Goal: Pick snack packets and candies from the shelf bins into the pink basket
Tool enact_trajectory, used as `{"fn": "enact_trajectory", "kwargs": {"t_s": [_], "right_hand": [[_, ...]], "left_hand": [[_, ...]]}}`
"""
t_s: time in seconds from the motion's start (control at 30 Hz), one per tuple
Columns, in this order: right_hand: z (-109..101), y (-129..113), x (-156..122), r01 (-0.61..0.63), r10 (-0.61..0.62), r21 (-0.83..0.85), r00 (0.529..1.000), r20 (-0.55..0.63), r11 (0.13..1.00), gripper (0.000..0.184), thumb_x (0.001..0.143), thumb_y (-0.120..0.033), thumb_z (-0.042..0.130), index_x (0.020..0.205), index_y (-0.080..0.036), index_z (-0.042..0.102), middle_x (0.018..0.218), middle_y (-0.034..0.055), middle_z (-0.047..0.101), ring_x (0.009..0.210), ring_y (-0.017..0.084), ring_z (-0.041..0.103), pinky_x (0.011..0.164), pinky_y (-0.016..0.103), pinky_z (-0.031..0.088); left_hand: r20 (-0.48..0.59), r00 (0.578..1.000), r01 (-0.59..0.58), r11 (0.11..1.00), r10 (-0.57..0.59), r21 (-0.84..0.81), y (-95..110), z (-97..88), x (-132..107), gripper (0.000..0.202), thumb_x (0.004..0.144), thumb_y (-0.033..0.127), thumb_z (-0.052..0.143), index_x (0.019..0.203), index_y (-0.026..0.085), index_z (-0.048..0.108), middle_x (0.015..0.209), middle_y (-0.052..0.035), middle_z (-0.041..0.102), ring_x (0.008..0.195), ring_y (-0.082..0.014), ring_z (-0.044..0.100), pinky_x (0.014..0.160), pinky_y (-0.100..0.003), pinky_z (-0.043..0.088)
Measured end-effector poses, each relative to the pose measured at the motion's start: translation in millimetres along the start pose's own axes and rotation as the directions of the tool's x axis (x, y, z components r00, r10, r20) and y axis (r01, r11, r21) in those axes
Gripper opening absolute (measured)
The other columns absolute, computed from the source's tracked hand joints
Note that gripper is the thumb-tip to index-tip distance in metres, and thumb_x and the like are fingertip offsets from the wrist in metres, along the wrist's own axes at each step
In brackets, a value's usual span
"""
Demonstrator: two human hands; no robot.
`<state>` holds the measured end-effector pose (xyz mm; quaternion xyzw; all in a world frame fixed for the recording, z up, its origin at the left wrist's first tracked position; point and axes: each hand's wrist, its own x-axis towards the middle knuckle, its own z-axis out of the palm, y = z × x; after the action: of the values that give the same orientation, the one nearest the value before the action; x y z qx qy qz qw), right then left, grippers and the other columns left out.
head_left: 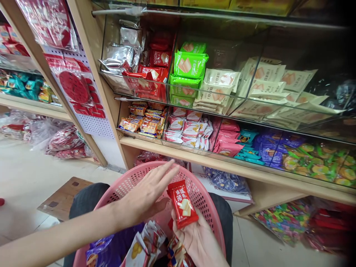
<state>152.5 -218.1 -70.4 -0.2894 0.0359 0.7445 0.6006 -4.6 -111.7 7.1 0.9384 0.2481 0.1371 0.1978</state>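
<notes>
My right hand [194, 237] lies palm up over a pink plastic basket [200, 193] on my lap, and a small red snack packet [182, 204] rests on its fingers. My left hand [147, 193] hovers just left of the packet, fingers stretched out flat and holding nothing. Several other snack packets [144, 244] lie in the basket beneath both hands.
Wooden shelves with glass-fronted bins [211, 100] of packeted snacks stand straight ahead: silver, red, green and cream packs above, orange, pink, blue and purple below. Red decorations hang on a pegboard [80, 92] at left. A wooden stool [62, 198] sits on the tiled floor.
</notes>
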Motion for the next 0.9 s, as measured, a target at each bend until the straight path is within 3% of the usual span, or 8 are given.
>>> {"fn": "enact_trajectory", "kwargs": {"t_s": [0.07, 0.1, 0.2, 0.27, 0.33, 0.43, 0.6, 0.9], "right_hand": [[0.3, 0.4, 0.9, 0.047, -0.047, -0.005, 0.998, -0.031, 0.999, 0.030, 0.067, -0.034, 0.073, 0.088, -0.014, 0.068, 0.090, 0.0072, 0.072, 0.074, 0.015, 0.065, 0.071, 0.029, 0.053], [1.1, 0.9, 1.3, 0.075, -0.075, -0.019, 0.996, -0.055, 0.997, 0.032, 0.068, -0.034, 0.073, 0.092, -0.014, 0.067, 0.092, 0.0077, 0.072, 0.077, 0.016, 0.065, 0.072, 0.029, 0.053], [5.2, 4.9, 2.5, 0.195, -0.205, -0.087, 0.972, -0.116, 0.977, 0.043, 0.070, -0.033, 0.072, 0.107, -0.016, 0.061, 0.101, 0.0084, 0.070, 0.088, 0.019, 0.065, 0.077, 0.031, 0.053], [7.7, 9.2, 3.5, 0.290, -0.309, -0.138, 0.939, -0.150, 0.947, 0.052, 0.070, -0.031, 0.073, 0.117, -0.021, 0.054, 0.106, 0.0065, 0.069, 0.092, 0.020, 0.064, 0.079, 0.033, 0.053], [8.8, 13.9, 4.7, 0.356, -0.387, -0.188, 0.906, -0.170, 0.915, 0.059, 0.069, -0.032, 0.074, 0.122, -0.026, 0.049, 0.109, 0.0046, 0.067, 0.096, 0.020, 0.064, 0.080, 0.032, 0.052], [7.6, 20.1, 6.1, 0.408, -0.460, -0.292, 0.878, -0.134, 0.865, 0.061, 0.073, -0.037, 0.071, 0.127, -0.031, 0.043, 0.119, 0.0034, 0.063, 0.104, 0.019, 0.061, 0.082, 0.031, 0.051], [5.5, 23.1, 4.8, 0.435, -0.502, -0.420, 0.863, -0.057, 0.796, 0.061, 0.076, -0.038, 0.067, 0.130, -0.032, 0.039, 0.128, 0.0044, 0.057, 0.111, 0.021, 0.057, 0.090, 0.034, 0.048], [5.4, 11.8, 0.5, 0.368, -0.396, -0.189, 0.908, -0.139, 0.910, 0.060, 0.073, -0.033, 0.070, 0.126, -0.028, 0.042, 0.108, 0.0033, 0.068, 0.100, 0.021, 0.063, 0.091, 0.040, 0.049]], "left_hand": [[-0.001, 0.980, 0.188, 0.932, -0.199, -0.311, 3.8, 12.9, -11.6, 0.072, 0.090, 0.018, 0.041, 0.145, 0.023, -0.005, 0.148, -0.0181, 0.028, 0.135, -0.0260, 0.028, 0.105, -0.052, 0.033], [0.073, 0.958, 0.276, 0.832, -0.276, -0.481, 7.5, 18.3, -15.9, 0.068, 0.092, 0.022, 0.036, 0.145, 0.022, -0.007, 0.146, -0.0200, 0.030, 0.132, -0.0257, 0.035, 0.102, -0.051, 0.038], [0.345, 0.857, 0.481, 0.354, -0.383, -0.802, 23.8, 27.3, -18.6, 0.060, 0.094, 0.038, 0.037, 0.145, 0.021, 0.010, 0.145, -0.0192, 0.034, 0.127, -0.0253, 0.043, 0.097, -0.045, 0.044], [0.397, 0.820, 0.472, 0.096, -0.412, -0.876, 34.8, 29.0, -13.2, 0.056, 0.087, 0.042, 0.051, 0.136, 0.021, 0.033, 0.141, -0.0137, 0.042, 0.125, -0.0247, 0.045, 0.098, -0.040, 0.043], [0.369, 0.837, 0.390, -0.032, -0.404, -0.920, 41.3, 31.0, -5.6, 0.047, 0.080, 0.041, 0.063, 0.121, 0.021, 0.050, 0.129, -0.0094, 0.055, 0.116, -0.0234, 0.053, 0.096, -0.037, 0.044], [0.334, 0.850, 0.327, -0.088, -0.407, -0.941, 41.2, 38.9, 3.9, 0.039, 0.072, 0.041, 0.071, 0.102, 0.018, 0.060, 0.104, -0.0066, 0.066, 0.095, -0.0204, 0.061, 0.086, -0.034, 0.047], [0.326, 0.790, 0.334, -0.081, -0.519, -0.939, 32.5, 55.6, 9.7, 0.043, 0.058, 0.043, 0.080, 0.085, 0.015, 0.061, 0.068, 0.0014, 0.059, 0.064, -0.0133, 0.057, 0.062, -0.025, 0.044], [0.424, 0.722, 0.406, -0.160, -0.547, -0.900, 24.0, 54.9, 5.4, 0.036, 0.067, 0.043, 0.073, 0.087, 0.015, 0.063, 0.082, -0.0053, 0.066, 0.074, -0.0160, 0.060, 0.073, -0.030, 0.045]]}}
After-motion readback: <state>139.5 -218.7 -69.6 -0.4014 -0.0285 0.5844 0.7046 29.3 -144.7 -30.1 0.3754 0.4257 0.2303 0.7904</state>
